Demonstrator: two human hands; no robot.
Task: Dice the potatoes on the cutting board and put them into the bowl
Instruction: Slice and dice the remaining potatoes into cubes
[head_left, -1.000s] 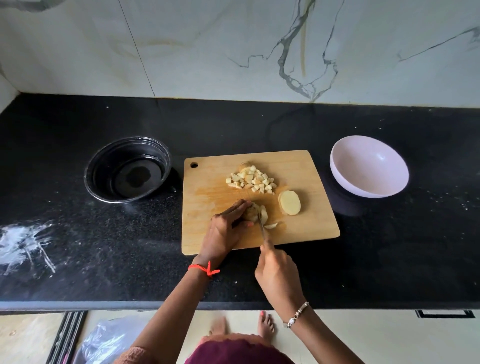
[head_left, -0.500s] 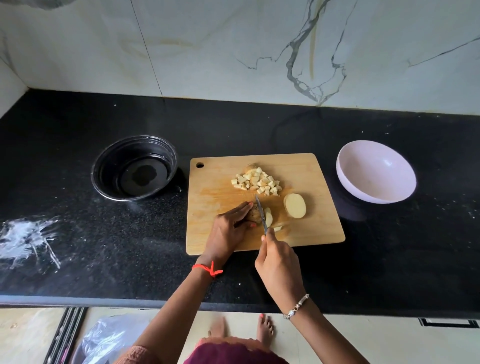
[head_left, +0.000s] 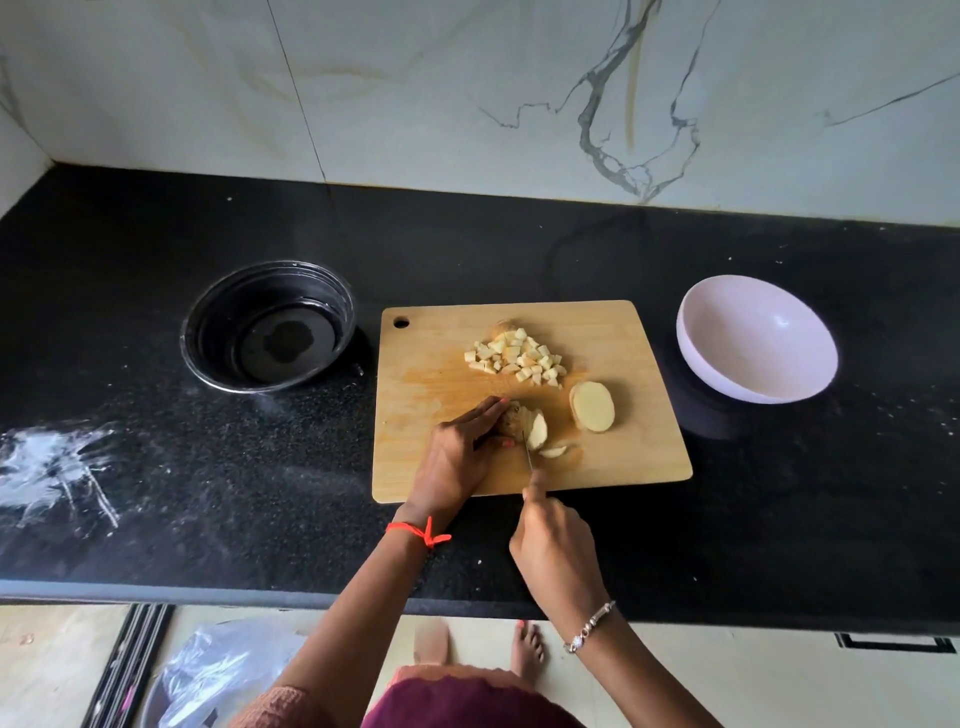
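Note:
A wooden cutting board (head_left: 639, 447) lies on the black counter. At its near middle my left hand (head_left: 460, 457) grips a brown-skinned potato piece (head_left: 510, 420) with cut slices (head_left: 537, 430) leaning against its right side. My right hand (head_left: 556, 545) holds a knife (head_left: 529, 453), its thin blade down on the board just right of my left fingers. A small sliver (head_left: 553, 451) lies beside the blade. A stack of oval slices (head_left: 593, 406) sits further right. A heap of diced potato (head_left: 517, 357) lies at the board's back middle. The empty pale pink bowl (head_left: 756, 340) stands right of the board.
A black bowl (head_left: 267, 325) with a little liquid in it stands left of the board. White powder smears (head_left: 49, 467) mark the counter at far left. The marble wall rises behind. The counter's front edge runs just below my wrists.
The knife was lifted with its blade over the potato half a second ago; now it is down on the board again beside the slices. My left hand has kept its hold.

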